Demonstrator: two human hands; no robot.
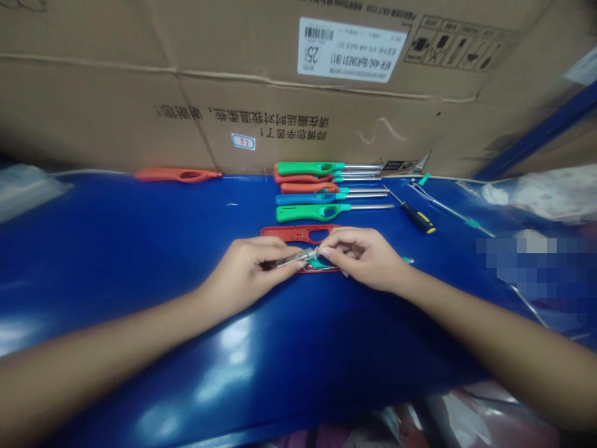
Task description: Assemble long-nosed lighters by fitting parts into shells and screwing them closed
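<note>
My left hand [259, 261] is closed around a clear fuel tank [296, 256] from a long-nosed lighter, its end pointing right. At that end a thin white tube [317, 250] shows, pinched by the fingertips of my right hand [361, 255]. Below both hands lies an open red lighter half-shell [326, 270] with a teal trigger part [317, 264] and a pale wire in it, partly covered by my fingers. Just beyond the hands rests another red half-shell [289, 234], its inside facing up.
Several long-nosed lighters [305, 213] in green, blue and orange lie in a row further back. An orange lighter casing [172, 175] is at the back left. To the right are a black-and-yellow screwdriver [418, 218] and a metal rod with wire [448, 205]. A cardboard box [261, 87] walls the back.
</note>
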